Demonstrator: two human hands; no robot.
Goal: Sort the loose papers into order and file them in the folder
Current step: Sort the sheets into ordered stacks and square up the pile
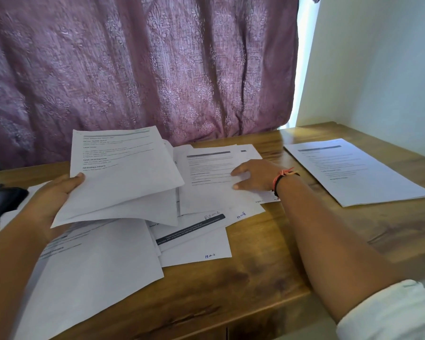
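Note:
Loose printed papers lie spread and overlapping across the wooden table. My left hand holds a small sheaf of sheets lifted above the pile, thumb on top near its left edge. My right hand rests flat on a printed sheet at the middle of the table, fingers pointing left. A neat stack of papers lies apart at the right. Handwritten page numbers show at the bottom of some sheets. I cannot pick out a folder for certain.
A dark flat object lies at the table's left edge, partly under papers. A purple patterned curtain hangs behind the table, and a white wall stands at the right. The table's front edge runs below my right forearm.

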